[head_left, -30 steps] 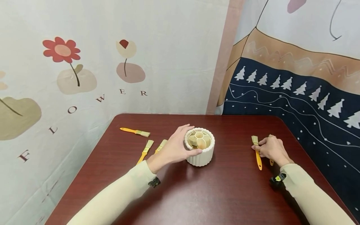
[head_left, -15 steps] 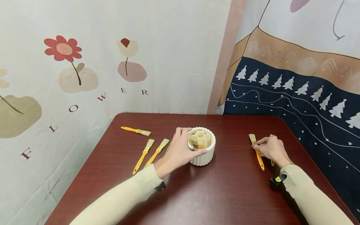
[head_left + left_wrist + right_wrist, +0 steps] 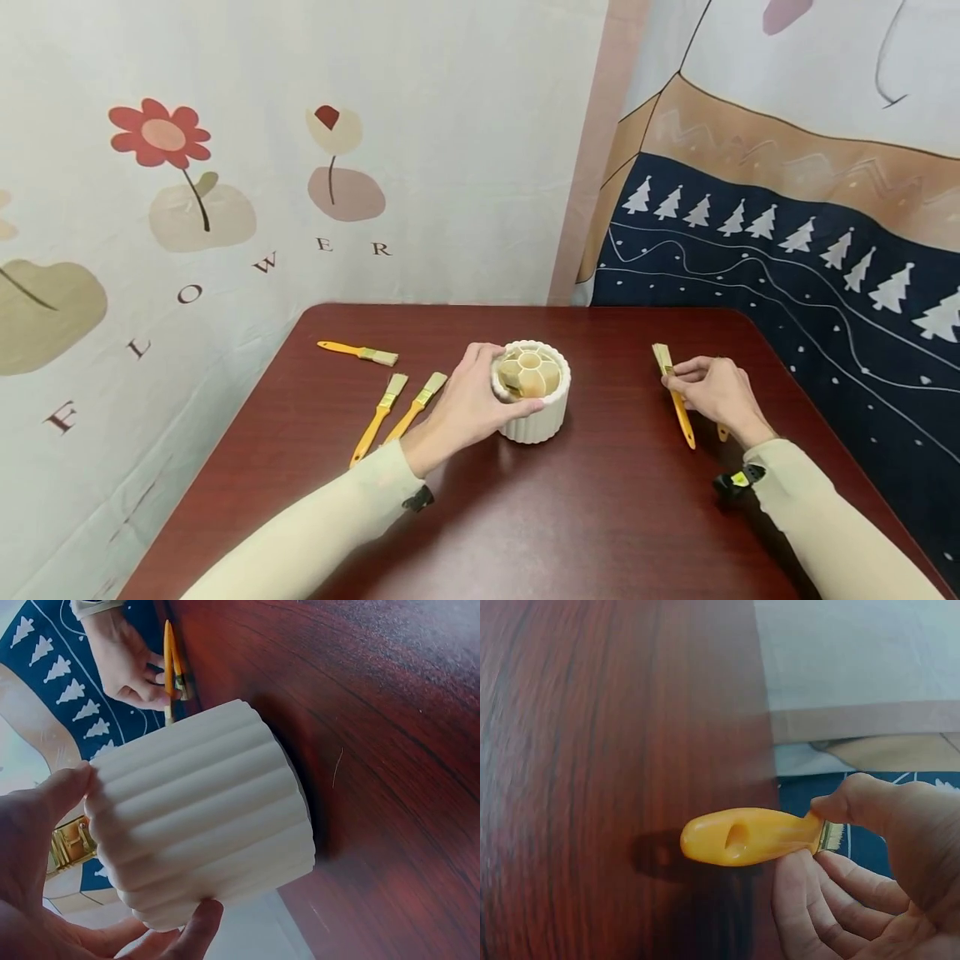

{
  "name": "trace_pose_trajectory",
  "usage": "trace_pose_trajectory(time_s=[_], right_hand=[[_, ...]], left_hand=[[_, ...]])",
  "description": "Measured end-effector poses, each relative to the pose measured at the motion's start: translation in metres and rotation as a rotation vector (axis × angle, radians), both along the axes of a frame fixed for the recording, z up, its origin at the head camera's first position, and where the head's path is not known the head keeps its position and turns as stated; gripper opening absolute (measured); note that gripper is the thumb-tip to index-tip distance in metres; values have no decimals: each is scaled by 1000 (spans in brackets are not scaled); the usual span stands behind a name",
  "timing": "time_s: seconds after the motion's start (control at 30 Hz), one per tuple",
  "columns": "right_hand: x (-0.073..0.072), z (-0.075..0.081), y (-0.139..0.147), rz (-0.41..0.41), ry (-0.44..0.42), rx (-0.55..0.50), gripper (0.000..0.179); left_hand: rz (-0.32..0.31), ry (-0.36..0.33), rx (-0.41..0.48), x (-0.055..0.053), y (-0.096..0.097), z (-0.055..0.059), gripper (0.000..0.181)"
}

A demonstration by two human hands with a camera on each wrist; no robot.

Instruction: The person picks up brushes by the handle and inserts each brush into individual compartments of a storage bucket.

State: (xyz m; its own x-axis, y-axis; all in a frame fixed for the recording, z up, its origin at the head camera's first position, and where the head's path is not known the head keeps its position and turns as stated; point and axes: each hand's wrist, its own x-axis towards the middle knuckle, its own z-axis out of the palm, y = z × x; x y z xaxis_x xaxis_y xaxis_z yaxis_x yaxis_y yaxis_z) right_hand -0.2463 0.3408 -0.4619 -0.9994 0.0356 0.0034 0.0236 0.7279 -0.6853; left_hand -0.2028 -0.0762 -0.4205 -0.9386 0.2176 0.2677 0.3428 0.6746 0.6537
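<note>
My left hand (image 3: 468, 400) grips the white fluted round holder (image 3: 534, 427) at its rim, thumb on the near side. Flower-shaped dividers split the holder's inside. In the left wrist view a brush's gold metal band (image 3: 71, 844) shows at the holder's mouth, partly behind the fingers. Over the table's right side, my right hand (image 3: 716, 396) pinches a paintbrush (image 3: 681, 418) with a yellow handle, bristles pointing away from me. Its handle (image 3: 724, 838) end faces the right wrist camera, above a shadow on the table. A second brush's handle end (image 3: 722, 432) shows below this hand, the rest hidden.
Three more yellow-handled brushes lie at the left: one brush (image 3: 358, 352) farther back, another brush (image 3: 378, 418) and a third brush (image 3: 417, 408) side by side near my left forearm. The dark red table (image 3: 600, 517) meets printed cloth behind and at the right.
My right hand has brought the pinched paintbrush slightly left and up, away from the other brush beneath it. The left hand keeps its grip on the holder, which stays in place.
</note>
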Motion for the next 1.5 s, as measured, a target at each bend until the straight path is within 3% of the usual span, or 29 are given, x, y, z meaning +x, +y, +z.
trace_pose_trajectory(time_s=[0.17, 0.4, 0.67, 1.0, 1.5], right_hand=[[6, 10, -11, 13, 45, -65, 49], [19, 27, -24, 48, 118, -172, 56], [32, 39, -45, 105, 204, -256, 43], [43, 53, -71, 159, 287, -306, 31], [49, 72, -105, 202, 359, -340, 26]], left_hand=[[-26, -23, 34, -3, -6, -1, 97], [-67, -54, 15, -12, -16, -4, 102], [-176, -98, 78, -19, -26, -8, 101], [-325, -165, 143, -27, -33, -3, 101], [-475, -242, 114, -43, -38, 2, 99]])
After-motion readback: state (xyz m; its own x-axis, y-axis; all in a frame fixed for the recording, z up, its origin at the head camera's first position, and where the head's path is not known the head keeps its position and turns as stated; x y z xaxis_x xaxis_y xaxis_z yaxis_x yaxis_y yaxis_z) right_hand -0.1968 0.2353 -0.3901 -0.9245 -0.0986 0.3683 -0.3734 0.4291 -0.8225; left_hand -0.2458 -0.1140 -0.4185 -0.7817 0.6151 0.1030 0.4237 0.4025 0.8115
